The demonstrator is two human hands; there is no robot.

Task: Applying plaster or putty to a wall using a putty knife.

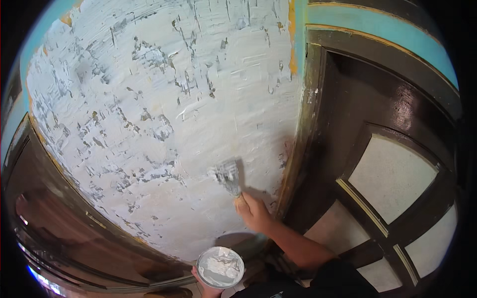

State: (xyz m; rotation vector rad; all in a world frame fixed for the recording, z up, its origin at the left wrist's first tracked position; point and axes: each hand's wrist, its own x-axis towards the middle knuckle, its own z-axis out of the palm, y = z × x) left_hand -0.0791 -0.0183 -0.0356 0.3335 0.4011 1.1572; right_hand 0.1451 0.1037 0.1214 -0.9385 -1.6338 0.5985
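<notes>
My right hand (253,212) is closed round the handle of a putty knife (227,175), its blade smeared with white and grey filler. The blade is at the lower right part of a wall (208,129) coated in rough white filler, with grey patches showing through on the left and top. I cannot tell whether the blade touches the wall. Low in the view, my left hand (207,289) holds a round white tub (220,267) from its left side. White filler lies inside the tub; most of my left fingers are hidden beneath it.
To the right stands a dark brown door (348,114) with pale panels, in a wooden frame (304,129). Another dark wooden frame with glossy panels (54,223) stands on the left. Turquoise paint (387,25) and orange-yellow edging border the filler. Tiled floor shows below.
</notes>
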